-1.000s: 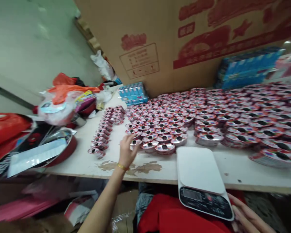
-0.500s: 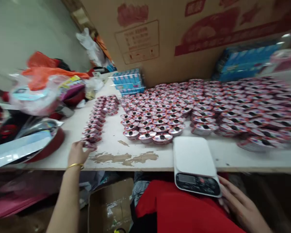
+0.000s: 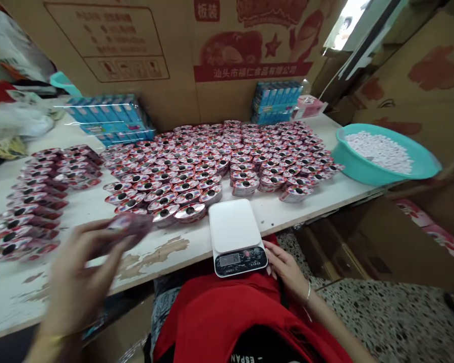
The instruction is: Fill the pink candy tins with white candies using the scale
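Note:
My left hand (image 3: 87, 262), blurred by motion, is raised over the left part of the table. Its thumb and fingers are closed on a small pink-and-red oval packet (image 3: 130, 229), also smeared. A white digital kitchen scale (image 3: 236, 232) sits over the table's front edge, its plate bare and its display lit. My right hand (image 3: 283, 264) is at the scale's front right corner, fingers against its side. Behind the scale stand many like packets (image 3: 189, 212) in close rows, dark round holes showing on top. Another group of packets (image 3: 34, 201) stands in a column at the left.
Blue shrink-wrapped cartons (image 3: 109, 118) stand behind the packets, with more blue cartons (image 3: 276, 101) to the right. A large cardboard box (image 3: 174, 101) walls off the back. At the right, a turquoise basin (image 3: 357, 169) holds many small white pieces. Plastic bags (image 3: 18, 121) lie far left.
My left hand has lifted a packet off the near end of the left column and carried it rightward. The view has turned right, showing the basin. My right hand stays at the scale.

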A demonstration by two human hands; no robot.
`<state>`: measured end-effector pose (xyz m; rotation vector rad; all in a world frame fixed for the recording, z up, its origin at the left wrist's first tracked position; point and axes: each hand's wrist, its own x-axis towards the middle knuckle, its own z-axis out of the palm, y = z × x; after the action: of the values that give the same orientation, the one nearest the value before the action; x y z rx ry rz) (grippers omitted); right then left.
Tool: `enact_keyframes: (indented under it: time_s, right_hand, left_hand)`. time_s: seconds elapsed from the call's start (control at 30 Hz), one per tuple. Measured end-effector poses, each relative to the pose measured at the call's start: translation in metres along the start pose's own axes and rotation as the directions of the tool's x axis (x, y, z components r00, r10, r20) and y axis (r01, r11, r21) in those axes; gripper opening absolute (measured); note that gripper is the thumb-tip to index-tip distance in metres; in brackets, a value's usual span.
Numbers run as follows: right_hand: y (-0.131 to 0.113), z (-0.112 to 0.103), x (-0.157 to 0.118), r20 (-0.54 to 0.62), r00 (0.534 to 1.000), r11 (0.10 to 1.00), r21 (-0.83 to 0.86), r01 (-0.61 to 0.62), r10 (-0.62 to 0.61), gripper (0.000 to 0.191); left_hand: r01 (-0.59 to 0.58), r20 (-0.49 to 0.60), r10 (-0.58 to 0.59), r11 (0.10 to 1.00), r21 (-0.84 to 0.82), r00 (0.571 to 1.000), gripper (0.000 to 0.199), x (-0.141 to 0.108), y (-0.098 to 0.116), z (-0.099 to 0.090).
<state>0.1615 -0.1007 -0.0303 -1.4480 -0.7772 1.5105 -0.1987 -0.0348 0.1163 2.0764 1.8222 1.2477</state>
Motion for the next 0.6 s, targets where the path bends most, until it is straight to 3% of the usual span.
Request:
enact_keyframes:
  time_s: [0.07, 0.17, 0.27, 0.33, 0.4, 0.47, 0.53, 0.6]
  right_hand:
    - [0.000, 0.000, 0.001, 0.004, 1.000, 1.000, 0.000, 0.005, -0.005, 0.064]
    - [0.000, -0.001, 0.001, 0.008, 1.000, 1.000, -0.011, 0.022, -0.022, 0.065]
    - [0.000, -0.002, 0.002, 0.018, 1.000, 0.999, -0.021, 0.024, -0.024, 0.067]
    - [0.000, -0.003, 0.004, 0.027, 0.999, 1.000, -0.021, 0.020, -0.019, 0.068]
    - [0.000, -0.003, 0.005, 0.030, 0.999, 1.000, -0.017, 0.014, -0.013, 0.068]
    - [0.000, -0.004, 0.006, 0.029, 1.000, 1.000, -0.009, 0.011, -0.011, 0.069]
    - [-0.002, -0.005, 0.006, 0.032, 0.999, 1.000, -0.005, 0.011, -0.010, 0.070]
    - [-0.003, -0.007, 0.005, 0.042, 0.999, 1.000, -0.013, 0.008, -0.007, 0.071]
  left_hand:
    - [-0.201, 0.181, 0.222, 0.971, -0.126, 0.958, 0.012, 0.006, 0.020, 0.057]
    - [-0.315, 0.315, 0.407, 0.899, -0.304, 0.857, 0.006, 0.011, 0.049, 0.131]
    - [-0.381, 0.397, 0.495, 0.862, -0.335, 0.773, 0.006, 0.011, 0.068, 0.173]
    - [-0.416, 0.428, 0.515, 0.856, -0.307, 0.743, 0.007, 0.010, 0.075, 0.182]
    - [-0.427, 0.409, 0.505, 0.862, -0.272, 0.760, 0.017, 0.008, 0.075, 0.178]
    - [-0.380, 0.324, 0.440, 0.895, -0.232, 0.838, 0.033, 0.005, 0.068, 0.166]
    - [-0.258, 0.234, 0.293, 0.951, -0.170, 0.927, 0.034, -0.002, 0.055, 0.153]
    - [-0.086, 0.228, 0.108, 0.991, -0.103, 0.968, 0.031, -0.015, 0.036, 0.145]
